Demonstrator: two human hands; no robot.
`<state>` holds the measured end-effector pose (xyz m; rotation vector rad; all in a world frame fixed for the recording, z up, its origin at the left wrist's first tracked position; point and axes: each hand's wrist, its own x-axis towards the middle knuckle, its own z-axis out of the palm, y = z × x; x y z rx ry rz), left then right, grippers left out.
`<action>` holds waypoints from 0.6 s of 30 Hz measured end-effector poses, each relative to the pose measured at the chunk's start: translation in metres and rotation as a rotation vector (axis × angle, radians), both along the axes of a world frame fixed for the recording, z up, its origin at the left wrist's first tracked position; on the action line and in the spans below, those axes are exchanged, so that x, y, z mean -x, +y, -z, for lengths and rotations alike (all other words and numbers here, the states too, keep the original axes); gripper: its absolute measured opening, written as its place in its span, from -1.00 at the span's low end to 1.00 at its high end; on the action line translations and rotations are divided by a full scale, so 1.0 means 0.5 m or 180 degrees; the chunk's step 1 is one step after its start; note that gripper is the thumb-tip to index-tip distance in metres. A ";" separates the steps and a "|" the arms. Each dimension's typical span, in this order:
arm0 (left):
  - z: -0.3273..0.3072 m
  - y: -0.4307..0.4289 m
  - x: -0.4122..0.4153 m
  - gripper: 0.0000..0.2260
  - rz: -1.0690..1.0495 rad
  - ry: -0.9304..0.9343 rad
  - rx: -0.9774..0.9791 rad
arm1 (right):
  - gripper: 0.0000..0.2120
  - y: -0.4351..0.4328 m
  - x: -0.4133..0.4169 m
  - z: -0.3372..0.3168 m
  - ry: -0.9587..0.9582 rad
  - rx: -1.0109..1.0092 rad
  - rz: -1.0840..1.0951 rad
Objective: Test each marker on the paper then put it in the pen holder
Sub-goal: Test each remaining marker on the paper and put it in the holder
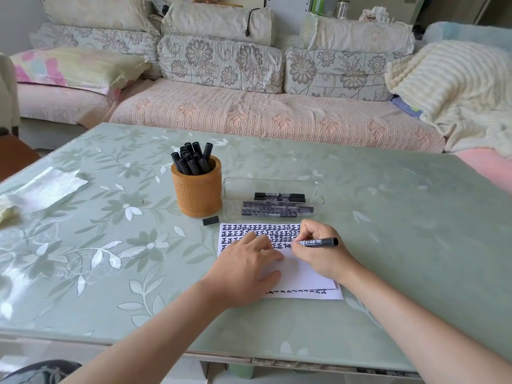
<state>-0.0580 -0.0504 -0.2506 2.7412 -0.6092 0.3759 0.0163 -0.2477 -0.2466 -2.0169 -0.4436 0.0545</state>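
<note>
Marker (315,242) is pinched in the right hand (318,257), its tip on the paper (299,273). The left hand (241,270) lies flat on the paper, fingers straight, holding nothing. The holder (197,192) stands farther back, left.

Person's own view: two forearms, uncovered up to frame edge. Left hand (243,263) and right hand (321,254) bare. Dark grey creased fabric (41,372) at lower left corner, unclear whether clothing.

A floral-cushioned sofa (221,87) stands behind the green leaf-patterned table (388,217), daylight on both.
</note>
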 end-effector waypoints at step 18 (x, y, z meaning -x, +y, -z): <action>0.007 0.003 -0.003 -0.70 0.0077 -0.0043 0.0078 | -0.80 -0.003 -0.007 0.001 0.0078 -0.0307 0.0002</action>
